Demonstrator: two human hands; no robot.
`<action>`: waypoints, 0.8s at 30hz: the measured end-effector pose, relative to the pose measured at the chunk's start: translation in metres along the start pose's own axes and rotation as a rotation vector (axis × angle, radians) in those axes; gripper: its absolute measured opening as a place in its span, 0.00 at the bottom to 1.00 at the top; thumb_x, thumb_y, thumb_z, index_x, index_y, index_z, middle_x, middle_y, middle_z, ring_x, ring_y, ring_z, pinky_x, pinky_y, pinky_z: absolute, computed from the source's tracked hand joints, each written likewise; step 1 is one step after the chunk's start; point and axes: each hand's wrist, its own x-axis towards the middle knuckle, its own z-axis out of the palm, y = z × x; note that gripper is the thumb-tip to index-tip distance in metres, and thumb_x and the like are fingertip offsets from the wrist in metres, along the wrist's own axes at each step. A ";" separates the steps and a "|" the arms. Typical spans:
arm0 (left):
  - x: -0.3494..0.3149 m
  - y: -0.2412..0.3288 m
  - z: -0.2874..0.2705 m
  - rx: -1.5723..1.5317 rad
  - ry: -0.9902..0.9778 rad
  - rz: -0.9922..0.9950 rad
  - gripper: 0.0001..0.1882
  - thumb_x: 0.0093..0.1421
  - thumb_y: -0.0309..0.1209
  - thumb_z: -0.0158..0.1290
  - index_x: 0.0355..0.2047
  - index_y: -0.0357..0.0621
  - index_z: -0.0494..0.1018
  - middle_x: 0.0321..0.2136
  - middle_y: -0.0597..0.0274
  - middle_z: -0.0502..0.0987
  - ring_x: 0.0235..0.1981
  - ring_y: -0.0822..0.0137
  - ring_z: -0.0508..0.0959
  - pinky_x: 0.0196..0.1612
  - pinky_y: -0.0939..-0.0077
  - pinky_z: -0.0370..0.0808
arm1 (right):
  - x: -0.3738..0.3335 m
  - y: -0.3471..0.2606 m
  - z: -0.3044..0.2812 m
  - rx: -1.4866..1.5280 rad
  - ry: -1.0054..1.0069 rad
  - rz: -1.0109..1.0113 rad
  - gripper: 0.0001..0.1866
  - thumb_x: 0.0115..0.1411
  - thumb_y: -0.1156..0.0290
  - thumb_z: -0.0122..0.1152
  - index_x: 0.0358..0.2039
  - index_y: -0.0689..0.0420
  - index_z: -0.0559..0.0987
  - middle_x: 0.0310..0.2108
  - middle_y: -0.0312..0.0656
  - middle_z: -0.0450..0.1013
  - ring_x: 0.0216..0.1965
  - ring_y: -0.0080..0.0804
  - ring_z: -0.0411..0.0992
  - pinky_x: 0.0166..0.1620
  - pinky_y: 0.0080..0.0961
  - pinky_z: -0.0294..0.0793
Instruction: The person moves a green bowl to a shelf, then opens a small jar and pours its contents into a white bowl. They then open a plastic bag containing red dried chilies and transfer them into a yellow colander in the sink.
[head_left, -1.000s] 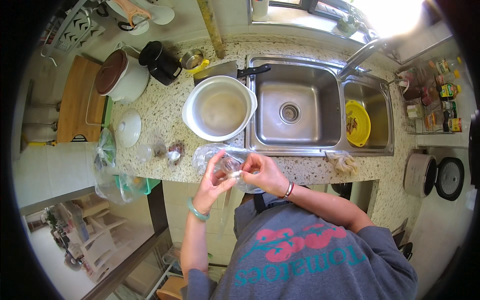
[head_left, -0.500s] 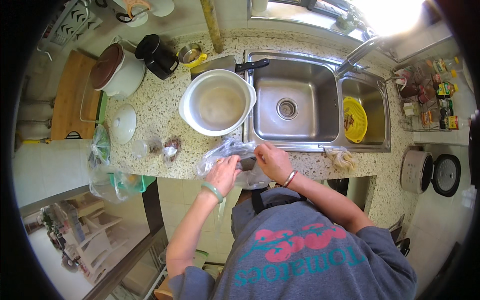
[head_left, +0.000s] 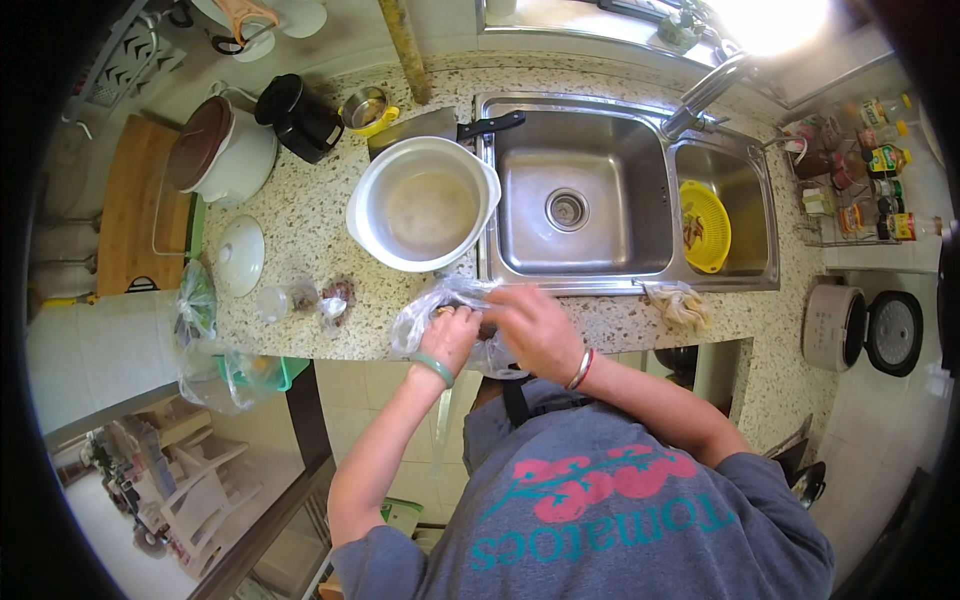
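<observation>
A clear plastic bag (head_left: 418,308) lies bunched at the counter's front edge, below the white two-handled pot (head_left: 356,212). My left hand (head_left: 450,340), with a green bangle at its wrist, grips the bag with bent fingers. Over the bag's right side is my right hand (head_left: 538,330), wearing a silver bangle and a red band. Its fingers point left across the bag and are smeared by motion, so their grip is unclear. Something dark shows through the plastic between the hands, too covered to name.
Behind the pot lies a knife (head_left: 492,126), its handle reaching over the rim of the steel sink (head_left: 520,275). A yellow basket (head_left: 722,232) sits in the smaller basin. A white lid (head_left: 241,256) and a small clear container (head_left: 272,304) are left; a crumpled cloth (head_left: 680,305) is right.
My right hand has shifted left over the bag, its fingers now blurred. My left hand stays on the bag with its fingers more bent. The whole view has shifted slightly.
</observation>
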 end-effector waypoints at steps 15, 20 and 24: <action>-0.002 -0.047 0.036 0.110 0.261 -0.130 0.30 0.50 0.24 0.58 0.57 0.47 0.67 0.48 0.47 0.75 0.48 0.44 0.73 0.53 0.54 0.70 | -0.011 0.046 0.054 -0.467 -0.661 0.215 0.10 0.57 0.71 0.51 0.38 0.57 0.78 0.38 0.45 0.77 0.44 0.41 0.75 0.49 0.41 0.71; -0.001 -0.051 0.016 0.007 0.214 -0.212 0.25 0.48 0.26 0.60 0.49 0.49 0.74 0.47 0.50 0.76 0.45 0.47 0.76 0.49 0.57 0.73 | -0.023 0.057 0.064 -0.478 -0.592 0.213 0.10 0.57 0.70 0.52 0.37 0.56 0.79 0.42 0.47 0.75 0.49 0.39 0.71 0.51 0.39 0.68; 0.002 -0.053 0.014 0.155 0.270 -0.198 0.26 0.47 0.26 0.60 0.50 0.54 0.74 0.43 0.51 0.77 0.42 0.48 0.76 0.47 0.57 0.75 | -0.024 0.055 0.067 -0.507 -0.586 0.227 0.12 0.58 0.69 0.51 0.40 0.56 0.78 0.46 0.48 0.73 0.51 0.40 0.69 0.54 0.40 0.67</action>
